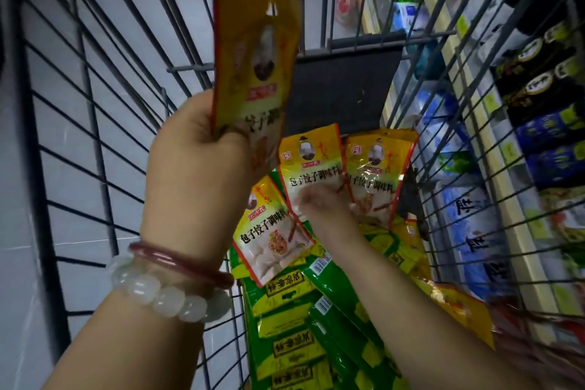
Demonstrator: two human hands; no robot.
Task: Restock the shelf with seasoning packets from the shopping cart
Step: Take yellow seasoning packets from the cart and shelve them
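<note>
Over the shopping cart [95, 136], left hand [196, 155] grips a yellow packet [253, 57]; right hand [319, 203] seemingly pinches two more packets [316, 168].

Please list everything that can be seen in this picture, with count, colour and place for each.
held seasoning packet: one, yellow-orange, raised in the left hand above the cart
yellow seasoning packets: at least three, yellow with red edges, lying in the cart
green packets: many, green and yellow, piled on the cart's floor
shopping cart: one, dark wire
shelf goods: many, blue, black, white, blurred, right of the cart
bracelets: two, pale bead and dark red, on the left wrist
left hand: grips the raised packet
right hand: rests on the yellow packets; grip unclear
</note>
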